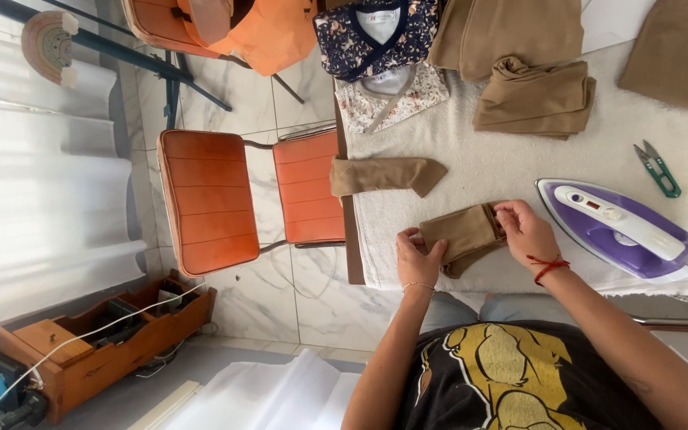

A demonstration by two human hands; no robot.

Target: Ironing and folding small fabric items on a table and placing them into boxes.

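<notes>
On the white-covered table [471, 159], a folded tan cloth [462, 235] lies between both hands: left hand [417, 259] pinches its seven-o'clock corner, right hand [525, 231] pinches its three-o'clock edge.

Folded cloth [462, 235] on table [503, 159]; iron [619, 227] right, snips [658, 169] behind iron.

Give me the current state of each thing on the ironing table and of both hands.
Left hand: gripping one end of the tan fabric piece.
Right hand: pinching its other end.
Tan fabric piece: folded, held flat on the table.
Second tan piece: lying loose, untouched.
Iron: soleplate down beside the right hand.
Thread snips: lying free.
Tan stack: folded.
</notes>
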